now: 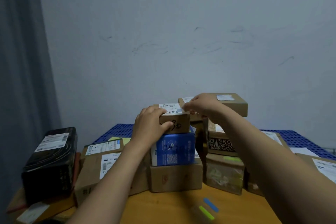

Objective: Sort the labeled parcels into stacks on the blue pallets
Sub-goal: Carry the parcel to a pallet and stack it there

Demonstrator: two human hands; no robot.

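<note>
A small brown parcel (179, 123) with a white label and black handwriting tops the middle stack, above a blue box (174, 149) and a plain carton (176, 178). My left hand (151, 125) grips the small parcel's left end, thumb across its front. My right hand (203, 104) pinches a small pale blue sticker at the label's right corner. Behind it another brown parcel (234, 104) crowns the right stack. The blue pallets (120, 131) lie behind the stacks.
A black box (52, 162) stands at the left beside labeled brown cartons (101, 162). More labeled cartons (321, 167) sit at the right. Blue and green sticker strips (209, 209) lie on the wooden table (163, 209) in front. A wall rises close behind.
</note>
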